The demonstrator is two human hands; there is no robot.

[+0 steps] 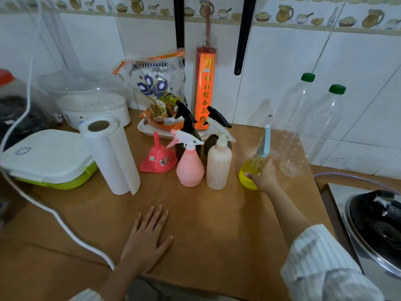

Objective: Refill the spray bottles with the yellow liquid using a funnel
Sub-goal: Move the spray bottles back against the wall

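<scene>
Left hand: the left hand [147, 237] lies flat on the brown table [206, 224], palm down, fingers straight and slightly spread; its grip has hold of nothing.
Right hand: the right hand [263, 175] reaches forward from a striped sleeve [321, 263]; its grip is curled round the lower body of the yellow spray bottle [251, 168], thumb on the near side.
Yellow spray bottle: stands on the table at the right of the group, clear body holding yellow liquid, yellow base, pale blue sprayer head [265, 140] pointing up.
Pink spray bottle: the pink spray bottle [189, 167] stands upright near the table's centre, white and pink trigger facing left.
Cream spray bottle: the cream spray bottle [218, 164] stands just beside the pink one, on its right, between it and the yellow bottle.
Dark spray bottles: two dark spray bottles [186, 127] with black triggers stand behind the pink and cream pair.
Funnel: the pink funnel [157, 158] rests wide mouth down, spout up, left of the pink bottle.
Paper towel roll: the paper towel roll [110, 155] stands upright, left of the funnel.
Clear plastic bottles: two clear plastic bottles [299, 118] with green caps stand at the right, against the tiled wall [271, 68].
</scene>
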